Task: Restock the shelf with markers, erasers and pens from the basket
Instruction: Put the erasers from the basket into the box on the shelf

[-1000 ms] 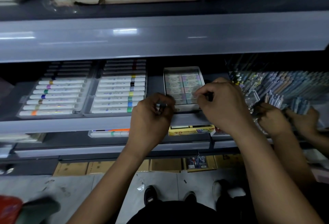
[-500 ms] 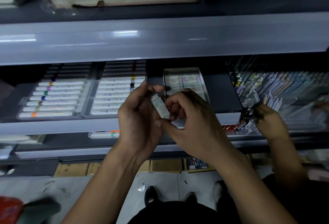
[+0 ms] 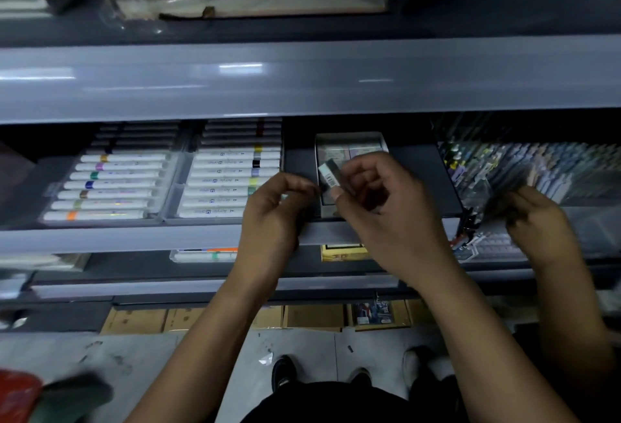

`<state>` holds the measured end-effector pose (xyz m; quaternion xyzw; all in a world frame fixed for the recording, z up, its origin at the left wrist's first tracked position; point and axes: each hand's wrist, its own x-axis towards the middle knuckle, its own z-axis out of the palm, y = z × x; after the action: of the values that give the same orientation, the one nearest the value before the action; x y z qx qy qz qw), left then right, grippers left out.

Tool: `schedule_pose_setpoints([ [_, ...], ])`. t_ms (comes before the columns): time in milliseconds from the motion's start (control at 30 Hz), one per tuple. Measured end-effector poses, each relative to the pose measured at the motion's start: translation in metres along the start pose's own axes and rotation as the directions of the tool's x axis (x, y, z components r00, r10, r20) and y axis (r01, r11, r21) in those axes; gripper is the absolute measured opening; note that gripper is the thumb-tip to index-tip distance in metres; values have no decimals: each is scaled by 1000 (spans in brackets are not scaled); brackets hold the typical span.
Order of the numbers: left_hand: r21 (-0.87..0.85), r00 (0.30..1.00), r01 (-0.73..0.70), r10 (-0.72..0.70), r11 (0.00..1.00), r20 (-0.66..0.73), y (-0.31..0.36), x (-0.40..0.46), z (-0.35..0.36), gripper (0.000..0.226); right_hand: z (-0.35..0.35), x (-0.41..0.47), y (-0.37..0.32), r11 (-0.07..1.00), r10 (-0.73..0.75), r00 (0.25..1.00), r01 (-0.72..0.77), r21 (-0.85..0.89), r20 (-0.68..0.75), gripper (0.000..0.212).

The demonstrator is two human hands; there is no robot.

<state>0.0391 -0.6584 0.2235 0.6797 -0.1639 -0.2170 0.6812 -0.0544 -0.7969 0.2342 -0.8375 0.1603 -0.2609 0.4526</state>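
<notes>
My right hand (image 3: 386, 217) pinches a small wrapped eraser (image 3: 328, 176) with a barcode label, tilted, just over the front of the open eraser box (image 3: 351, 137) on the middle shelf. Several wrapped erasers lie in the box's back rows. To the left of the box, at the shelf's front edge, my left hand (image 3: 272, 217) is curled round a small pale item, mostly hidden, seemingly another eraser. Two trays of white markers (image 3: 232, 180) with coloured bands fill the shelf's left side. Packed pens (image 3: 537, 167) fill its right side.
Another person's hand (image 3: 537, 224) reaches among the pens at the right. A deep grey shelf lip (image 3: 302, 79) overhangs above. Lower shelves hold a marker tray (image 3: 205, 254) and a yellow box (image 3: 342, 252). A blurred red and green object (image 3: 30, 395) sits bottom left.
Both hands pulled back from the box's front, and my right hand took an eraser out of my left. My right hand has now carried it right and up over the box, and my hands have parted.
</notes>
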Motion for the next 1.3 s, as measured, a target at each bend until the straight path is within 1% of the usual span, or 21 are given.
schedule_pose_setpoints([
  [100, 220, 993, -117, 109, 968, 48, -8, -1, 0, 20, -1, 9, 9, 971, -45, 996, 24, -240, -83, 17],
  [167, 333, 988, -153, 132, 930, 85, -12, -1, -1, 23, 2, 14, 15, 933, -67, 994, 32, -358, -87, 14],
  [233, 399, 982, -188, 159, 897, 105, -15, -1, -1, 24, 7, 19, 18, 897, -61, 995, 20, -441, -78, 9],
  [333, 424, 976, -217, 189, 879, 107, -17, -2, -1, 23, 14, 26, 19, 876, -58, 994, 8, -482, -90, 4],
  [433, 425, 975, -224, 200, 877, 100, -19, -2, -1, 22, 18, 32, 17, 876, -70, 993, 17, -481, -92, 6],
  [500, 427, 974, -227, 202, 875, 104, -20, -2, -1, 22, 19, 35, 17, 869, -73, 995, 28, -495, -73, 11],
  [600, 431, 972, -233, 209, 872, 104, -19, -2, 0, 22, 20, 36, 20, 865, -31, 999, 11, -501, -33, 28],
  [667, 419, 972, -235, 212, 877, 101, -18, -2, 1, 22, 20, 36, 21, 866, -14, 1000, 2, -500, -19, 35],
  [733, 398, 975, -223, 200, 890, 99, -19, -2, 0, 22, 19, 34, 22, 872, -21, 1000, 10, -489, -17, 38],
  [767, 356, 979, -201, 176, 912, 103, -19, -3, -1, 21, 18, 32, 23, 882, -27, 999, 14, -471, -21, 39],
  [800, 272, 986, -156, 132, 950, 106, -19, -5, -1, 20, 17, 30, 23, 895, -33, 999, 17, -446, -29, 38],
  [867, 34, 992, -22, 18, 999, 126, -16, -7, -2, 24, 14, 24, 24, 920, -52, 997, 26, -391, -54, 34],
  [900, -70, 989, 32, -22, 997, 144, -14, -8, -1, 28, 13, 20, 25, 931, -61, 996, 32, -364, -67, 31],
  [967, -180, 985, 51, -21, 982, 169, -9, -10, 1, 33, 11, 12, 26, 947, -81, 993, 50, -316, -87, 24],
  [1067, -204, 979, -3, 44, 979, 197, -6, -13, 2, 34, 9, 1, 25, 963, -137, 987, 111, -246, -89, 16],
  [1133, -231, 974, -14, 65, 973, 215, -4, -15, 2, 29, 9, -5, 20, 967, -187, 979, 168, -194, -85, 14],
  [1200, -235, 978, -26, 74, 972, 197, -2, -15, 1, 24, 11, -11, 15, 965, -226, 972, 213, -150, -72, 17],
  [1300, -182, 982, -54, 86, 982, 169, 1, -14, 1, 21, 16, -19, 8, 951, -279, 959, 270, -149, -45, 25],
])
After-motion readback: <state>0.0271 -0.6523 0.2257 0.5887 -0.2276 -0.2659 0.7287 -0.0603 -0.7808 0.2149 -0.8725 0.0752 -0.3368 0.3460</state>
